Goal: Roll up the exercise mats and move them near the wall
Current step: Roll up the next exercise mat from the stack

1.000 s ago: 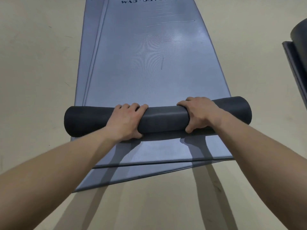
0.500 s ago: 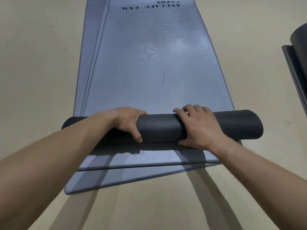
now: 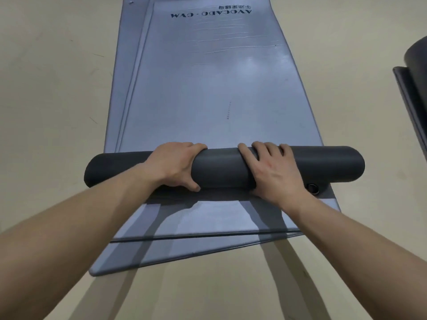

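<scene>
A grey-blue exercise mat [image 3: 208, 88] lies lengthwise on the floor, its near end wound into a dark roll [image 3: 221, 165] lying across it. My left hand [image 3: 178, 165] grips the roll left of centre, fingers over the top and thumb at the near side. My right hand [image 3: 272, 172] lies over the roll right of centre, fingers curved over its top. Under this mat lie two more flat mats [image 3: 184, 250], their near edges fanned out. A metal eyelet [image 3: 312, 188] shows just below the roll near my right wrist.
The beige floor [image 3: 53, 100] surrounds the mats. At the right edge a dark rolled mat [image 3: 416, 56] rests on another flat dark mat [image 3: 409, 93]. Printed lettering [image 3: 211, 13] marks the far end of the top mat.
The roll has advanced a little along the mat. My left hand went from on top to gripping with the thumb in front, and my right hand re-set flatter over the roll.
</scene>
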`<move>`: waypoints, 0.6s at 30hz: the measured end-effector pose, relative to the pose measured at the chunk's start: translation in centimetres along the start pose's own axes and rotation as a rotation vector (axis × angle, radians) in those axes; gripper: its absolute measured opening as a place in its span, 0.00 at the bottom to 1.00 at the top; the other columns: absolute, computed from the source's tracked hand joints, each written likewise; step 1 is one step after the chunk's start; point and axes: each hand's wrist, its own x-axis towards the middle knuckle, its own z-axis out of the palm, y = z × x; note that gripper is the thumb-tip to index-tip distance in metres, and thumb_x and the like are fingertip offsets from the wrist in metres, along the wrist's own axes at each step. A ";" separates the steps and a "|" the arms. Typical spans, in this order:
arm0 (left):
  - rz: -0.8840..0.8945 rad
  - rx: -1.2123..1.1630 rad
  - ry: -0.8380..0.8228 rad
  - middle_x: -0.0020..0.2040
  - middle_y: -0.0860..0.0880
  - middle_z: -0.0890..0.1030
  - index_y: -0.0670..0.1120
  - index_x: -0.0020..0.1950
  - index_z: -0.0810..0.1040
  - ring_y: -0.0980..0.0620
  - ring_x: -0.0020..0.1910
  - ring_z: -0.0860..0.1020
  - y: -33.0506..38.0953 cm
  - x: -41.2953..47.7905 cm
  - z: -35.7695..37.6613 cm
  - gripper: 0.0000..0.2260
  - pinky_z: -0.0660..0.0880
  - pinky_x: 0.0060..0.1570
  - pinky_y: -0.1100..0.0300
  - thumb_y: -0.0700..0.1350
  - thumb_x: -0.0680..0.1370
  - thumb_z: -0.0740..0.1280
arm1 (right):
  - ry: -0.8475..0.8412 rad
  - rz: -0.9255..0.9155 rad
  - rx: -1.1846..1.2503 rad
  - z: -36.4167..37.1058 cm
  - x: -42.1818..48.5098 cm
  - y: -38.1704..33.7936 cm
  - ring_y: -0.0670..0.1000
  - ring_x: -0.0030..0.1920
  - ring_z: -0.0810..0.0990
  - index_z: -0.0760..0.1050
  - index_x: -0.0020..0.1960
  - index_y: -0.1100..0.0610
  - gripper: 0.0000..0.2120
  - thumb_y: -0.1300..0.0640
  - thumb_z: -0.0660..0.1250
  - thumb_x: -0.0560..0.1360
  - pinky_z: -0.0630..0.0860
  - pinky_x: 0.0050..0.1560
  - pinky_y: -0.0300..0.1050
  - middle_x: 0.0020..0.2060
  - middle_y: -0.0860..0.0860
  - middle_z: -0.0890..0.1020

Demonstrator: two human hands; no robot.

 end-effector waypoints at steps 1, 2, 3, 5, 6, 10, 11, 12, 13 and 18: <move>-0.008 0.061 0.056 0.62 0.53 0.76 0.56 0.76 0.62 0.47 0.56 0.78 0.1 -0.3 0.7 0.47 0.74 0.58 0.50 0.68 0.62 0.75 | -0.008 -0.008 -0.010 0.0 0.5 0.3 0.60 0.54 0.77 0.61 0.75 0.49 0.52 0.43 0.81 0.57 0.71 0.56 0.58 0.60 0.55 0.75; -0.016 0.146 0.148 0.64 0.50 0.75 0.53 0.78 0.60 0.45 0.58 0.78 0.3 -0.7 1.7 0.49 0.72 0.62 0.48 0.68 0.62 0.75 | -0.037 -0.018 0.011 -0.4 1.3 0.7 0.60 0.52 0.78 0.61 0.73 0.47 0.49 0.42 0.80 0.58 0.72 0.53 0.56 0.58 0.53 0.76; -0.030 0.234 0.226 0.66 0.47 0.74 0.51 0.78 0.59 0.43 0.59 0.77 0.5 -1.1 2.5 0.51 0.70 0.64 0.46 0.69 0.62 0.75 | -0.090 -0.030 0.044 -1.1 2.3 1.1 0.58 0.50 0.78 0.62 0.72 0.45 0.46 0.41 0.79 0.59 0.73 0.50 0.53 0.56 0.52 0.76; -0.051 0.321 0.275 0.65 0.46 0.75 0.50 0.77 0.59 0.43 0.56 0.77 0.6 -1.1 2.7 0.50 0.72 0.59 0.46 0.69 0.63 0.75 | -0.188 -0.050 0.105 -2.7 3.8 1.8 0.56 0.46 0.79 0.63 0.70 0.43 0.42 0.39 0.77 0.60 0.73 0.44 0.50 0.52 0.50 0.78; -0.054 0.304 0.253 0.62 0.47 0.76 0.51 0.75 0.61 0.43 0.53 0.78 0.5 -0.7 2.0 0.47 0.74 0.53 0.48 0.68 0.63 0.75 | -0.224 -0.048 0.130 -3.3 4.4 2.0 0.56 0.44 0.79 0.64 0.68 0.43 0.41 0.39 0.77 0.61 0.73 0.42 0.49 0.50 0.49 0.78; -0.024 0.181 0.096 0.53 0.53 0.78 0.55 0.69 0.64 0.47 0.44 0.79 0.8 -0.6 0.3 0.40 0.74 0.41 0.53 0.68 0.62 0.72 | -0.414 -0.048 0.182 -4.7 4.3 2.3 0.53 0.44 0.79 0.66 0.64 0.42 0.38 0.36 0.79 0.59 0.77 0.44 0.50 0.46 0.46 0.79; -0.005 0.164 0.050 0.53 0.54 0.79 0.56 0.68 0.64 0.47 0.45 0.79 0.9 -1.1 0.4 0.41 0.76 0.42 0.52 0.69 0.60 0.72 | -0.473 -0.058 0.205 -4.6 3.8 2.3 0.53 0.47 0.79 0.66 0.65 0.41 0.40 0.35 0.79 0.59 0.78 0.47 0.51 0.49 0.46 0.80; 0.007 0.153 -0.001 0.53 0.55 0.79 0.57 0.68 0.64 0.48 0.46 0.80 1.0 -1.4 0.6 0.41 0.77 0.44 0.51 0.70 0.59 0.72 | -0.497 -0.068 0.225 -4.3 3.1 2.4 0.53 0.50 0.79 0.65 0.68 0.41 0.43 0.33 0.79 0.59 0.78 0.51 0.52 0.53 0.46 0.79; 0.009 0.139 -0.063 0.53 0.56 0.80 0.58 0.68 0.65 0.48 0.47 0.80 1.1 -1.3 0.4 0.42 0.78 0.46 0.51 0.71 0.59 0.73 | -0.454 -0.072 0.228 -3.9 2.3 2.4 0.54 0.55 0.78 0.62 0.72 0.41 0.47 0.32 0.78 0.59 0.77 0.56 0.54 0.58 0.47 0.78; -0.029 -0.049 -0.310 0.62 0.55 0.78 0.59 0.72 0.64 0.49 0.55 0.76 0.2 2.1 -2.0 0.48 0.76 0.56 0.49 0.69 0.58 0.79 | -0.099 -0.014 0.073 -0.6 -1.1 0.0 0.60 0.67 0.72 0.58 0.78 0.50 0.61 0.29 0.79 0.53 0.65 0.69 0.67 0.69 0.55 0.72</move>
